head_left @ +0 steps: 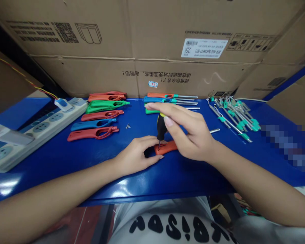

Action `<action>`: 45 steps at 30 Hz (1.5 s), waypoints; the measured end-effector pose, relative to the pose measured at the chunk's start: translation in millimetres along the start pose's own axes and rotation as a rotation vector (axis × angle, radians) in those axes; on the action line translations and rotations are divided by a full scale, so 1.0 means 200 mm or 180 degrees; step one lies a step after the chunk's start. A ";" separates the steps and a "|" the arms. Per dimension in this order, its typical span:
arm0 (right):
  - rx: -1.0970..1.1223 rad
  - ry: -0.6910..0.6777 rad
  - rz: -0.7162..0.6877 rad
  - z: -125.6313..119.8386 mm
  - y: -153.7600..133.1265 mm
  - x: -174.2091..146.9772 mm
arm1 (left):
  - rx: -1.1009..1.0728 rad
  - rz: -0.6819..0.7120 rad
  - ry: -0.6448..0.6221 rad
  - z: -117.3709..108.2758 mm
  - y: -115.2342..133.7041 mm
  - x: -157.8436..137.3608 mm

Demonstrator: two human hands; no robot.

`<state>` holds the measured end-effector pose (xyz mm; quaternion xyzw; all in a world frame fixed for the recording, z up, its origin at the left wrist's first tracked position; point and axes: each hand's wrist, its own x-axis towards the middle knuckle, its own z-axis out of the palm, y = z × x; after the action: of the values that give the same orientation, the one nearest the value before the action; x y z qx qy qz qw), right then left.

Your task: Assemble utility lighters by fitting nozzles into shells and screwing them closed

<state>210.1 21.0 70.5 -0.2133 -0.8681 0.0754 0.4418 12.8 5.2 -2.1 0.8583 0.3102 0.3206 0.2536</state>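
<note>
1. Both hands close around the work on my head feed: the left hand (133, 154) pinches one end of an orange handle (169, 147) between thumb and fingers, while the right hand (195, 135) grips a black-and-yellow screwdriver (161, 128), index finger stretched over its top.
2. The orange handle lies on the blue table (104, 145), between the hands, its long axis running left to right with the right end slightly farther from the wearer. I judge the left hand nearer, its thumb at the handle's near edge; the right hand arches over the other end. The screwdriver stands almost upright, its tip at the pinched end.
3. A metal rod tip (215, 130) shows right of the handle, roughly in line; the right hand hides any join from me.
4. Left of the handle and farther off, I see loose screws (128, 126), then a row of coloured handles (90, 117).
5. Beyond it lie lighters with metal rods (155, 99); beyond and right, a pile of teal-tipped rods (241, 125).
6. Farthest beyond it, a cardboard box (152, 34) walls the scene.
</note>
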 end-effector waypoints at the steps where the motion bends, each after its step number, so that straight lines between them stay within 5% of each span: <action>1: 0.0266 -0.0086 0.0125 0.00 0.00 0.01 | -0.0003 -0.0035 -0.0009 0.00 0.00 0.00; 6: 0.0415 -0.0060 -0.0007 0.00 -0.01 0.02 | 0.0001 -0.0118 -0.0001 0.00 0.00 0.00; 16: -0.1130 -0.0334 0.0119 0.03 -0.19 -0.01 | -0.0056 -0.0201 0.0108 0.02 0.04 0.00; 23: -0.2007 -0.0024 0.0043 0.02 -0.19 -0.01 | -0.0081 -0.0118 0.0161 0.02 0.04 0.00; 27: -0.1888 0.0218 -0.0140 0.03 -0.16 -0.01 | 0.0014 -0.0155 0.0204 0.02 0.03 0.00; 31: -0.1711 -0.0006 -0.0010 0.01 -0.14 0.00 | 0.0014 -0.0251 0.0171 0.02 0.03 0.00; 38: 0.0320 -0.0682 0.0774 -0.11 -0.06 0.06 | 0.0036 -0.0385 0.0094 0.02 0.04 0.00; 45: -0.0686 -0.0708 -0.0092 -0.06 -0.11 0.04 | 0.0032 -0.0382 0.0166 0.04 0.03 0.00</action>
<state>208.7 3.6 92.0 -0.2373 -0.9177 -0.0013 0.3185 20.7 -1.6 -2.9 0.8307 0.3692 0.3255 0.2600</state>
